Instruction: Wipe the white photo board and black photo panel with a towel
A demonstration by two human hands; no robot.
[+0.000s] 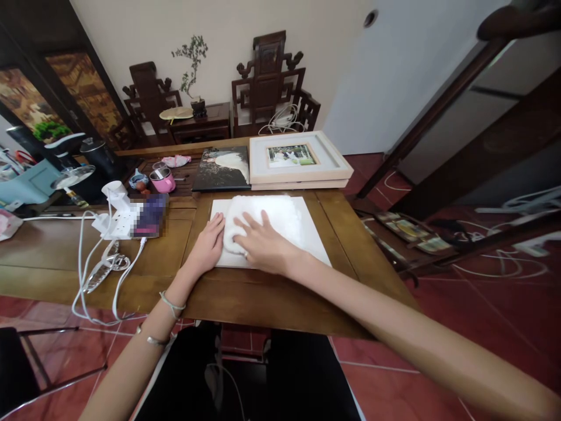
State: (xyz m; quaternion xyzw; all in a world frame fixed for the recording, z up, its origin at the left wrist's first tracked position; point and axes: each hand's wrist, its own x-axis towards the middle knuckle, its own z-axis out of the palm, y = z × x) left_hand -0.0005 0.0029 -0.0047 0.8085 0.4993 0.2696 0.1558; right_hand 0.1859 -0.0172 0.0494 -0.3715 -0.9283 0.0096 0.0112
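A folded white cloth [280, 216] lies on a flat white board [313, 234] on the wooden table. My right hand [260, 240] presses down on the cloth's left part, its fingers spread. Against the board's left edge rests my left hand [210, 242], fingers stretched out and lying flat beside the cloth. Part of the board is hidden under the cloth and my right forearm.
Behind the board sit a dark photo panel [221, 169] and a pale framed photo [302, 158]. On the left are a power strip [123, 222] with white cables, a hair clip [103, 269], a pink cup [163, 181] and a blue bin [28, 181].
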